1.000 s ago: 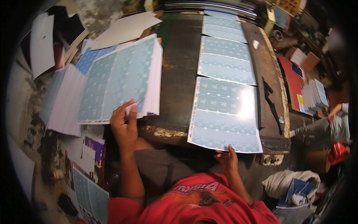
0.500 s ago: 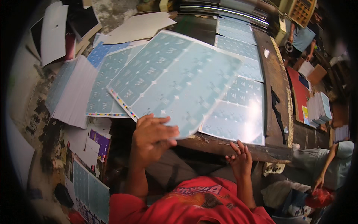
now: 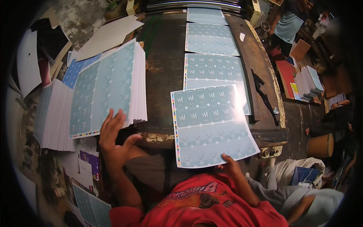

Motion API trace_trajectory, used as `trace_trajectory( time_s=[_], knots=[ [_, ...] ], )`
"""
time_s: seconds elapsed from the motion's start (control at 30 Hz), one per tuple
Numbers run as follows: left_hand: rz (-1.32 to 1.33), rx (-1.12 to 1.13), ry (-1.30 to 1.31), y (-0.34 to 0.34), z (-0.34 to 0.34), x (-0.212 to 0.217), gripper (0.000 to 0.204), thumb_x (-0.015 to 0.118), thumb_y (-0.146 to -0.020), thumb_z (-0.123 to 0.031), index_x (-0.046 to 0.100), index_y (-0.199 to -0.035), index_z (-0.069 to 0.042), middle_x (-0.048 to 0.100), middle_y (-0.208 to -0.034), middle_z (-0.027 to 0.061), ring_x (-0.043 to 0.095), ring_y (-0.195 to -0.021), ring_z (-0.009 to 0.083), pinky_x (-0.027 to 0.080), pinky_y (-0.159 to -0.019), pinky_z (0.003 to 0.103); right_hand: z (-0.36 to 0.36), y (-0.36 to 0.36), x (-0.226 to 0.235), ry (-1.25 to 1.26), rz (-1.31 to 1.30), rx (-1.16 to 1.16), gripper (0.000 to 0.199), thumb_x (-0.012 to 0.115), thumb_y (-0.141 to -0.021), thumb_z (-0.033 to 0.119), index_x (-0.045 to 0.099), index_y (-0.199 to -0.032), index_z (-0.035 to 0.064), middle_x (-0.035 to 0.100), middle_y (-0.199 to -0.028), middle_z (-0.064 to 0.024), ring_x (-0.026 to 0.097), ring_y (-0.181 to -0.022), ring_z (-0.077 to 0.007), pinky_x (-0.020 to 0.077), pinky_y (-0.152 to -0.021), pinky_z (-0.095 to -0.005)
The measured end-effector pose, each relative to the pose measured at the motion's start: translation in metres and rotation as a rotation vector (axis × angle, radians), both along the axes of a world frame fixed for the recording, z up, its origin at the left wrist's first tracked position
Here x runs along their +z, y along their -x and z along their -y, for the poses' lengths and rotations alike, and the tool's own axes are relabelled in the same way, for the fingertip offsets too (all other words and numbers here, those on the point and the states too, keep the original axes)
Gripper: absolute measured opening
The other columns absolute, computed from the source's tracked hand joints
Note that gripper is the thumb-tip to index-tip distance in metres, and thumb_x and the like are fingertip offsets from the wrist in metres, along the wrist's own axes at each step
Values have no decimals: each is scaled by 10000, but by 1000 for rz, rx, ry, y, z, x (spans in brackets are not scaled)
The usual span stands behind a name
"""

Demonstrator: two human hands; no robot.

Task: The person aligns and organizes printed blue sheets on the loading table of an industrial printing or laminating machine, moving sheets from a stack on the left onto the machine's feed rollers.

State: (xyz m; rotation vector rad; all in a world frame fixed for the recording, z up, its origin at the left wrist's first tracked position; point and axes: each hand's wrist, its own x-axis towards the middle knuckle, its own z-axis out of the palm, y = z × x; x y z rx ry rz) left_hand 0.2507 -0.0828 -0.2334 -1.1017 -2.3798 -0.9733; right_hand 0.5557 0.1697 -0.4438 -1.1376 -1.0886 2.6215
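My right hand (image 3: pixel 230 166) is closed on the lower edge of a light teal printed sheet (image 3: pixel 206 130), thumb on top. The sheet is tilted and slightly bowed. It overlaps the nearest sheet (image 3: pixel 213 72) of a row lying on the dark table (image 3: pixel 160 81), and its lower part juts past the table's front edge. My left hand (image 3: pixel 115 138) is open, fingers spread and holding nothing. Its fingertips are by the near edge of a thick stack of matching printed sheets (image 3: pixel 104 90) on the table's left; whether they touch it I cannot tell.
Left of the thick stack leans another paper pile (image 3: pixel 56 117), with pale boards (image 3: pixel 107 36) behind. Metal rollers (image 3: pixel 194 5) cross the table's far end. A black strap (image 3: pixel 262 96) lies along its right side. People are at the right, one in a light blue top (image 3: pixel 289 26).
The sheet that was tilted over the left stack is gone from there. My right hand, empty before, now holds a sheet. My left hand has moved left, and the view has shifted.
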Motion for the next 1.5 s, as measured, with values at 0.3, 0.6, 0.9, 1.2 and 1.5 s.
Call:
trace_trajectory(
  time_s=[0.3,0.6,0.9,1.2,1.5],
  knots=[
    [118,97,36,20,8,-21,392,779,-798,-111,679,-1166,-21,670,-1202,136,593,-1196,283,439,-1022,375,35,-38,33,11,136,42,388,493,-1001,339,545,-1145,-17,674,-859,-134,636,-734,-179,458,-619,-264],
    [188,105,-33,19,2,-21,411,786,-789,-111,660,-1162,6,652,-1203,148,578,-1204,275,415,-1042,376,36,-42,23,42,126,22,428,473,-1008,372,532,-1171,-20,668,-891,-145,634,-769,-200,457,-663,-291],
    [274,114,-212,21,2,-20,314,756,-782,-92,688,-1067,20,685,-1112,165,619,-1134,287,443,-995,364,9,0,25,76,148,-99,493,500,-977,450,548,-1138,-14,670,-895,-160,634,-755,-227,467,-673,-321],
    [235,353,-417,21,-6,-34,256,679,-915,-224,721,-998,15,727,-923,143,681,-883,257,492,-829,329,13,22,-1,26,21,-342,463,468,-984,458,524,-1179,41,667,-952,-131,614,-742,-219,495,-778,-422],
    [236,360,-771,20,-21,-39,328,550,-1009,-218,637,-961,94,668,-843,134,599,-789,132,480,-698,281,25,114,107,-43,-186,-66,667,518,-911,475,383,-1443,94,511,-1384,-162,591,-1088,-276,459,-965,-434]
  ],
)
